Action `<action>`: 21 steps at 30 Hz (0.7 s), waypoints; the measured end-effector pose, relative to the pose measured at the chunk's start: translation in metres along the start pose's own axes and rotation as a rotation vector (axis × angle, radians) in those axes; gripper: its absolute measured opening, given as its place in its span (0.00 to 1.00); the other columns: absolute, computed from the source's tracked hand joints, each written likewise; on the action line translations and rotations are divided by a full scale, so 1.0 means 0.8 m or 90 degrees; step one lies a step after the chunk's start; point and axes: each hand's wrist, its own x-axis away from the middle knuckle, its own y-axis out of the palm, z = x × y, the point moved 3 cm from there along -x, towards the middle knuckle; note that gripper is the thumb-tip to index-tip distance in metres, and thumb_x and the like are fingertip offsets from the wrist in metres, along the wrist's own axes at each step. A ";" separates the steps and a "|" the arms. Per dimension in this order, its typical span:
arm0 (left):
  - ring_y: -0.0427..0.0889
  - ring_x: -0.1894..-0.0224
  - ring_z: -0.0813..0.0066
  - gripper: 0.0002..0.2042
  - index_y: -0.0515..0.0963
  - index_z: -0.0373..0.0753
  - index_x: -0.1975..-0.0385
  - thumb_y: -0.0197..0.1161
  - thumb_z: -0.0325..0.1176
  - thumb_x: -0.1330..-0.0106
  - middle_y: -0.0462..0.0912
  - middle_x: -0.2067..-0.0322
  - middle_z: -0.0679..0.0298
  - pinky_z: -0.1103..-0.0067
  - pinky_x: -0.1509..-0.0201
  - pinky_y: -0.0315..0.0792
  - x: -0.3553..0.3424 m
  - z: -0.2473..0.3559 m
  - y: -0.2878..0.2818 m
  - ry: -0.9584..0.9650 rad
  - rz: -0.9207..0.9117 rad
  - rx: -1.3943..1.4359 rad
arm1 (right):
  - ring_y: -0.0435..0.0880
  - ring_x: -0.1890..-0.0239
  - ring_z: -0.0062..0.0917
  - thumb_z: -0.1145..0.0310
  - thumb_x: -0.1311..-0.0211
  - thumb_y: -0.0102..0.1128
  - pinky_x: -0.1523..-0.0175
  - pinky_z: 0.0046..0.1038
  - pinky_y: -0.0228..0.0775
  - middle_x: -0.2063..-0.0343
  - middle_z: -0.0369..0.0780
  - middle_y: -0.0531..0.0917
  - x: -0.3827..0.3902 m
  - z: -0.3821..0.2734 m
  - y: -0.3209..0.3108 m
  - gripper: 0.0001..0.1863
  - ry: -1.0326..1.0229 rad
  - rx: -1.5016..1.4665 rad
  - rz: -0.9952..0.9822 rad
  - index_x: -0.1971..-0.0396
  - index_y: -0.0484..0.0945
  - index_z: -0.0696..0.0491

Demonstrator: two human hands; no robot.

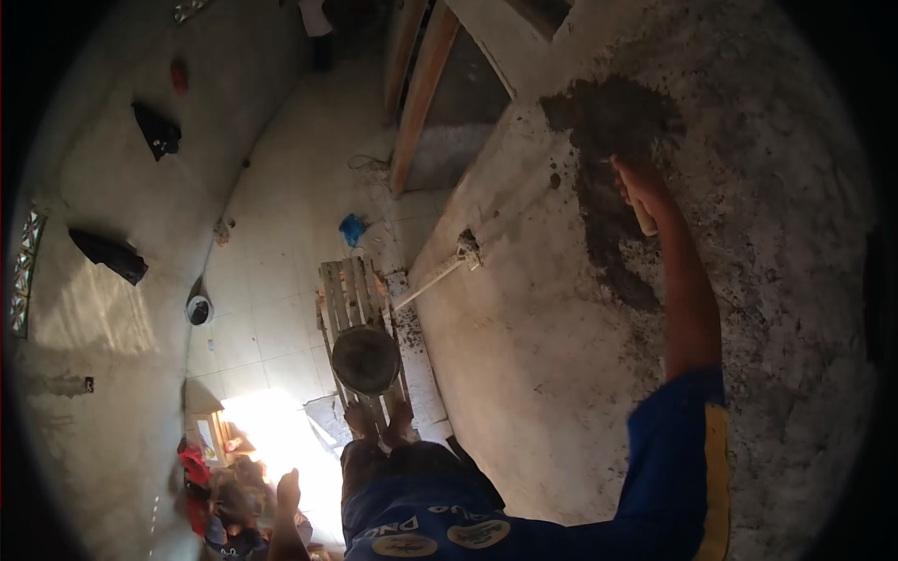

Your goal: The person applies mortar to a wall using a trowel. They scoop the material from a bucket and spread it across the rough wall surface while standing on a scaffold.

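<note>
My right hand (640,185) is raised to the wall on the right, its fingers wrapped round a trowel. The trowel's pale wooden handle (644,219) sticks out below the fist, while its blade barely shows against the dark surface. Around it a patch of dark wet mortar (622,117) spreads over the rough wall (524,309). Low on the left, my left hand (288,490) hangs in front of bright light, away from the wall; its fingers cannot be made out. Below me a round bucket (366,361) of grey material stands on a slatted wooden platform (348,292), just ahead of my bare feet.
A pale pole with a mortar-crusted end (468,250) leans toward the wall beside the platform. On the floor lie a blue plastic bag (352,229) and a small white bucket (199,309). Clothes (234,500) are heaped at the lower left. Dark cloths (110,255) hang on the left wall.
</note>
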 end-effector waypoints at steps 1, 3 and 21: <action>0.72 0.78 0.75 0.22 0.72 0.35 0.68 0.47 0.52 0.29 0.72 0.77 0.65 0.76 0.73 0.69 0.001 0.015 0.004 0.011 -0.001 0.022 | 0.71 0.82 0.15 0.51 0.33 0.54 0.77 0.23 0.66 0.79 0.32 0.75 -0.012 0.007 -0.006 0.18 0.004 -0.012 0.077 0.64 0.76 0.52; 0.72 0.77 0.74 0.23 0.72 0.35 0.66 0.48 0.54 0.30 0.72 0.75 0.65 0.76 0.71 0.70 0.032 0.027 -0.012 -0.005 -0.016 0.030 | 0.71 0.82 0.15 0.51 0.33 0.54 0.78 0.24 0.65 0.79 0.33 0.75 0.012 -0.012 -0.033 0.18 0.008 -0.023 0.064 0.63 0.77 0.52; 0.76 0.63 0.73 0.22 0.74 0.42 0.54 0.52 0.55 0.32 0.76 0.61 0.66 0.78 0.71 0.67 0.015 0.149 -0.006 -0.142 -0.025 0.335 | 0.81 0.72 0.22 0.46 0.37 0.58 0.66 0.27 0.76 0.69 0.38 0.81 0.208 -0.207 -0.049 0.27 -0.164 0.207 -0.076 0.50 0.75 0.54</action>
